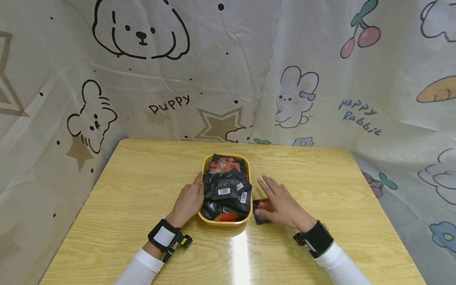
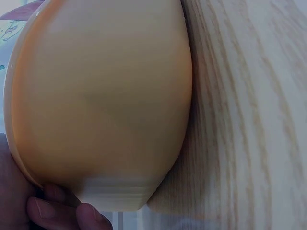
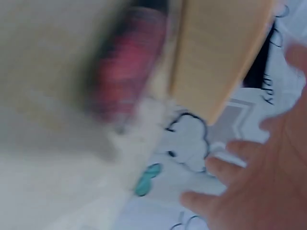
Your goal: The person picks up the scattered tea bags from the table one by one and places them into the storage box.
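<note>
A yellow plastic basket stands on the table, heaped with small black packets, several with white barcode labels. My left hand is at its left side, the index finger lying along the rim. In the left wrist view, curled fingers hold the basket just below its rim. Right of the basket, one black-and-red packet lies on the table. Above it hovers my right hand, fingers spread and holding nothing. The packet is blurred in the right wrist view, apart from the hand.
The light wooden table reaches back to a cloth backdrop printed with cartoon animals. Black camera straps sit on both wrists, the left one near the basket's front left corner.
</note>
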{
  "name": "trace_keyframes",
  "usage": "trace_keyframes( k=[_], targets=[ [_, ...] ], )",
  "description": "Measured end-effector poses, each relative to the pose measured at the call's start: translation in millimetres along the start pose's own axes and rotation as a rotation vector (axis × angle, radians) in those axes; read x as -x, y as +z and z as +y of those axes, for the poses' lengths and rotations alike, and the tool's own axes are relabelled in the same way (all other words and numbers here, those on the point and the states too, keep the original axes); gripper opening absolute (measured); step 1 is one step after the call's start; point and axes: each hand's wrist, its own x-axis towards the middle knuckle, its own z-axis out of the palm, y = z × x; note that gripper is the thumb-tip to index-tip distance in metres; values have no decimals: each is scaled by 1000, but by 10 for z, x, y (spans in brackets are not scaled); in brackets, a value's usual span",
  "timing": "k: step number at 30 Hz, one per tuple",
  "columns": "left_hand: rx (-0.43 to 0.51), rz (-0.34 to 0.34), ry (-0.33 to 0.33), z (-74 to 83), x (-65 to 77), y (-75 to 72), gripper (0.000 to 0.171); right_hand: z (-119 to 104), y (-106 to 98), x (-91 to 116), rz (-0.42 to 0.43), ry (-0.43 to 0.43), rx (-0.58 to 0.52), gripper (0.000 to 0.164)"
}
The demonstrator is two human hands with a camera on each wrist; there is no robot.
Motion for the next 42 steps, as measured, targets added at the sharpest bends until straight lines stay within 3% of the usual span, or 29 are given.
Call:
trace_keyframes(
  k=[3,6,14,20,24,28,32,35,38,42],
  targets=[
    [8,-1,-3,-19,-4,-28,48,47,123,150,-119,-33,11,97],
    [11,-9,-8,-42,-2,-41,49,54,204,217,-165,-51,34,84],
    [25,-11,-39,-54,21,-51,50,45,222,151,-20,-107,170,46],
    [35,-21,-52,-46,28,-27,51,88,43,93,68,-54,242,42],
    [25,-31,-52,-47,33,-40,51,75,-205,-37,188,-20,187,44],
    [19,-32,-46,-37,33,-61,51,-93,-327,-289,271,-120,114,44],
    [24,-32,-42,-1,34,-39,51,-326,-269,-550,296,-279,123,51],
    [34,-30,-39,32,42,-2,51,-449,-185,-698,248,-335,137,52],
    [32,-27,-32,56,53,32,50,-517,-94,-762,127,-313,139,52],
    [17,-23,-7,74,58,49,50,-547,-29,-743,-40,-231,142,78]
  ],
)
